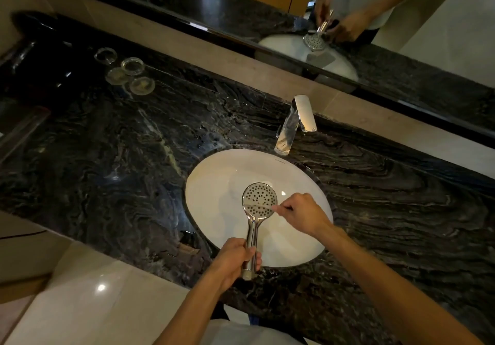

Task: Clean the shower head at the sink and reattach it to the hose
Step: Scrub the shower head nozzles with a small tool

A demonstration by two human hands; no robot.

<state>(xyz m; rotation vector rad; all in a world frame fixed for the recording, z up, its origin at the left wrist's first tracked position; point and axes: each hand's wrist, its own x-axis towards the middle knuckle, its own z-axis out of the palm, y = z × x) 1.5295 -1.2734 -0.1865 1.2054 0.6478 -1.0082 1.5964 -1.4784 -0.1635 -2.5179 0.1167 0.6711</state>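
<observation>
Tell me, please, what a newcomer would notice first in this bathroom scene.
The chrome shower head held over the white sink: the left hand grips its handle while the right hand pinches something thin against its nozzle face. Behind stand the chrome faucet on the dark marble counter and the mirror.

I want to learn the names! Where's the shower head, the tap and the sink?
shower head [259, 200]: head view, on its round holed face.
tap [294, 122]: head view, on its shiny body.
sink [211, 200]: head view, on its bare white wall.
</observation>
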